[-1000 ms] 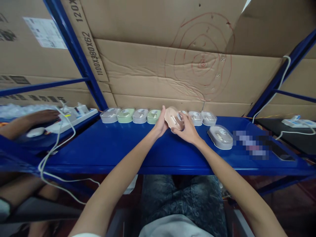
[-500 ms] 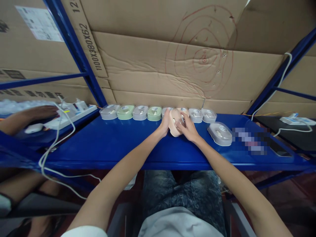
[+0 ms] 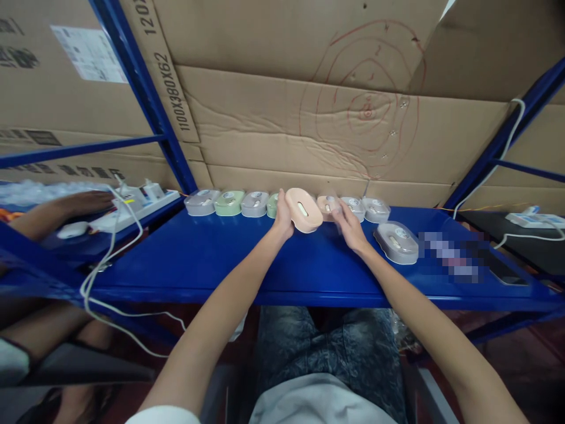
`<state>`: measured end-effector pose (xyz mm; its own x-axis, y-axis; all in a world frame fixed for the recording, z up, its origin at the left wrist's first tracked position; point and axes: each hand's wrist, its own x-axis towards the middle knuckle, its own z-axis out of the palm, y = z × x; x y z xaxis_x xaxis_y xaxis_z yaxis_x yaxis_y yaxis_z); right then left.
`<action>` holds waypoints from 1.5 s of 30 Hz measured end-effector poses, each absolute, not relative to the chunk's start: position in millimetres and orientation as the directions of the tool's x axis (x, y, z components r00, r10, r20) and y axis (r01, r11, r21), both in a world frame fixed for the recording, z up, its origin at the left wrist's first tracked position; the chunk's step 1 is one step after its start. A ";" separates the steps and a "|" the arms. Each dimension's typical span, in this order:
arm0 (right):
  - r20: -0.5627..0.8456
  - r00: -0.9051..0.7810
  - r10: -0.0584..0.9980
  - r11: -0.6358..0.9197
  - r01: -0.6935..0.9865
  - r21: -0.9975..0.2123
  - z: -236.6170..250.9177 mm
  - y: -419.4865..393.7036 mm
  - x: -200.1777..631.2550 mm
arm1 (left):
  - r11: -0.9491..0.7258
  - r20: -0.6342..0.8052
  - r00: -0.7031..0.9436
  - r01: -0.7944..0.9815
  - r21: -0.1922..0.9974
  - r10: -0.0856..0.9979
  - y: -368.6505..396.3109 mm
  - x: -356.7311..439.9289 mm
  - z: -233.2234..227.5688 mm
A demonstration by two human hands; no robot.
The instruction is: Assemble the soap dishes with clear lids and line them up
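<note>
My left hand (image 3: 282,219) holds a beige computer mouse (image 3: 303,210) lifted above the blue shelf (image 3: 247,259), underside facing me. My right hand (image 3: 349,227) hovers just right of it, fingers spread, over the row of mice (image 3: 229,202) lined along the cardboard wall. That row holds grey, green and beige mice lying underside up. A single grey mouse (image 3: 396,242) lies apart to the right of my right hand.
Cardboard boxes (image 3: 309,118) back the shelf. Another person's hand (image 3: 83,204) rests at the far left by a white power strip (image 3: 136,203) and a white mouse (image 3: 73,229), with white cables (image 3: 101,277) hanging down. A dark phone (image 3: 503,272) lies at the right.
My right hand let go of the beige mouse and moved right. My left hand lifted the mouse and turned it flatter.
</note>
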<state>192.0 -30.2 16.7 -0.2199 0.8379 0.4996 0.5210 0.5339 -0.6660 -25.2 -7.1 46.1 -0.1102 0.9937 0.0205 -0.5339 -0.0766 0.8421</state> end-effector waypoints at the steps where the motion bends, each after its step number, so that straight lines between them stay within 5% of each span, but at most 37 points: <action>1: 0.534 -0.249 0.808 0.568 0.571 -0.592 19.0 -31.4 197.8 | -0.096 0.019 -0.143 -0.553 0.828 0.990 -5.0 -30.0 48.3; 9: 0.320 -0.496 0.807 0.582 0.757 -0.296 28.5 -32.6 214.8 | -0.230 0.005 -0.343 -0.618 0.752 0.939 7.0 -65.1 60.0; 17: 0.253 -0.512 0.821 0.563 0.798 -0.215 23.7 -38.8 207.5 | -0.182 -0.042 -0.306 -0.665 0.724 0.951 2.2 -58.9 59.7; 26: 0.608 -0.325 0.724 0.679 0.489 -0.548 25.3 -33.0 198.5 | -0.029 -0.054 -0.108 -0.648 0.761 0.993 -14.4 -26.8 56.1; 35: 0.641 -0.348 0.684 0.714 0.498 -0.492 24.2 -50.6 175.8 | 0.065 0.116 0.326 -0.496 0.866 0.938 -37.8 2.6 41.9; 45: 0.603 -0.150 0.784 0.616 0.310 -0.724 19.5 -39.5 178.8 | -0.031 0.214 0.450 -0.380 0.924 0.867 -31.2 -18.0 44.2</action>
